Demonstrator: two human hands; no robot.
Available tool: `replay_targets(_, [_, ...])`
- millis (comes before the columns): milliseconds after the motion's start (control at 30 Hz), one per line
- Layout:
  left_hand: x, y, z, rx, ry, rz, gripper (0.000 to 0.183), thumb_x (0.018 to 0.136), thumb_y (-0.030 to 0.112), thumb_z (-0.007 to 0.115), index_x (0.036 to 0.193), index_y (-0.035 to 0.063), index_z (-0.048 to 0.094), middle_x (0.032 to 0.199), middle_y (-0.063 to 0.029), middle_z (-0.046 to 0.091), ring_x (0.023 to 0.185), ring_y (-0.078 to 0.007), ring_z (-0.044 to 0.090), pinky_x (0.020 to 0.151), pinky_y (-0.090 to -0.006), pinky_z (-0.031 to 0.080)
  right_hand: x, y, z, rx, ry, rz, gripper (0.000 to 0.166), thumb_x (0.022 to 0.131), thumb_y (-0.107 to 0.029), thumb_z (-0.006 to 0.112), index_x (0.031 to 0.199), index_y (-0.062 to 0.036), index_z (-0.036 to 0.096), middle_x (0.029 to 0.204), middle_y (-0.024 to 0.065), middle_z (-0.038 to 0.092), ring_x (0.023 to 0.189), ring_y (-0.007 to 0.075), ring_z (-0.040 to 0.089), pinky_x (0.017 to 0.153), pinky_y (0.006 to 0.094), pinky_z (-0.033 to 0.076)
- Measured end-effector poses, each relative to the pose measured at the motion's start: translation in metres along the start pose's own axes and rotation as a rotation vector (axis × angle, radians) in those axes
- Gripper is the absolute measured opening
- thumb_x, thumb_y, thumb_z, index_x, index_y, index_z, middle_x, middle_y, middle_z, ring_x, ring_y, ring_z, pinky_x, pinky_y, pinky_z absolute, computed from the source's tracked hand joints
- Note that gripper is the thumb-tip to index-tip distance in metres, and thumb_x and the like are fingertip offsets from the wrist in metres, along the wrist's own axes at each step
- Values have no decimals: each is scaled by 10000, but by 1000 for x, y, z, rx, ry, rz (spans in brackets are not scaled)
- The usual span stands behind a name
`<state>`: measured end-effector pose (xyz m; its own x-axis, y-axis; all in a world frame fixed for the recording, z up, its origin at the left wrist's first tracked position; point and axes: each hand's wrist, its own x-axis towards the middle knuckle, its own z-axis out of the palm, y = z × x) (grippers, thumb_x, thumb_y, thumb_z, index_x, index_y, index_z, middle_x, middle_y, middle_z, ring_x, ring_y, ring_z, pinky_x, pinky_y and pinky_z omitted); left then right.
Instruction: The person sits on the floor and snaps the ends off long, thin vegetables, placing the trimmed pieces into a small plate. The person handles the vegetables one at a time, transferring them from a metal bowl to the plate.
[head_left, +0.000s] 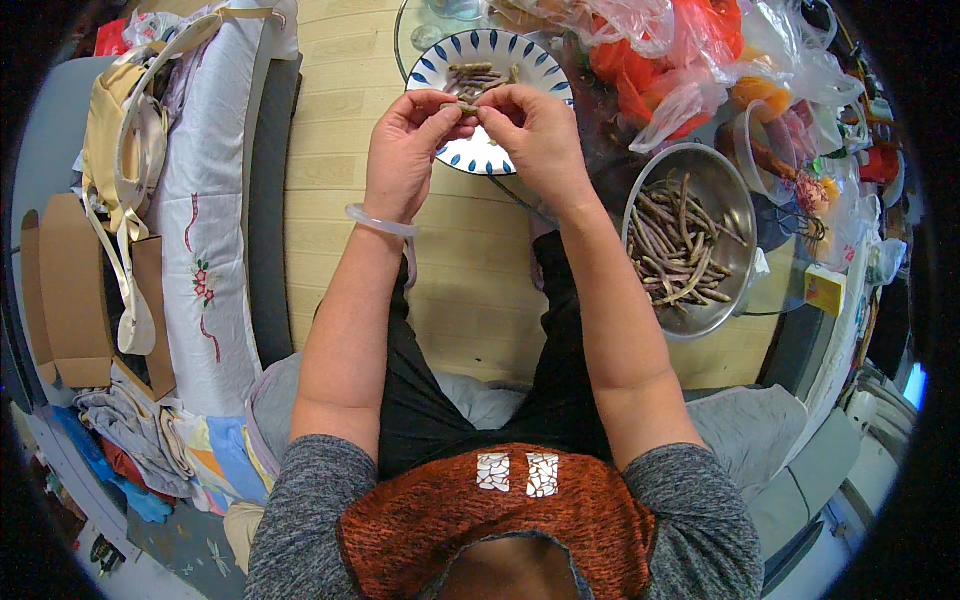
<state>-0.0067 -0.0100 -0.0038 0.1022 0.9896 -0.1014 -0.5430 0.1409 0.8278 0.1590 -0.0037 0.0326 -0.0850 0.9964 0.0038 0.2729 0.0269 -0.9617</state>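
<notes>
My left hand (409, 146) and my right hand (536, 142) meet over the near part of a white plate with blue marks on its rim (491, 161). Pinched between the fingertips of both is a short piece of bean pod (463, 109). Short purplish-green bean pieces (480, 77) lie on the plate just beyond my fingers. To the right, a steel bowl (739, 176) holds many long, purplish bean pods (679, 240), some sticking up near its rim. A pale bangle circles my left wrist.
Red and clear plastic bags (660, 60) are heaped beyond the bowl on the glass table. A clear plastic container (750, 150) and a small yellow box (825, 291) stand at the right. An open cardboard box (75, 292) and a cloth-covered seat (202, 247) are at the left.
</notes>
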Motion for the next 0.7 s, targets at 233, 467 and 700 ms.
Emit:
replay_targets(233, [0,-2,3,23,40,48,118,927,9,661,1031,-25,618,958,-129,690,842,-196,710,796,-304,598,-3,-2,11,1,79,-16,118,872,-82,667,891,32,693,752,97,715,694,118,675,654,267,542])
replay_targets(467, [-2,0,2,126,23,51,123,936,27,654,1050,-14,633,999,-128,696,856,-192,695,822,-320,579,5,10,11,197,24,121,117,871,-85,666,870,28,693,732,45,685,645,100,611,606,248,496])
replay_targets(700, [-2,6,2,58,24,25,155,936,37,662,1081,-15,639,980,-119,694,868,-190,704,798,-303,581,9,16,2,633,-199,367,139,920,-130,630,896,-1,674,745,12,607,638,91,519,574,242,411])
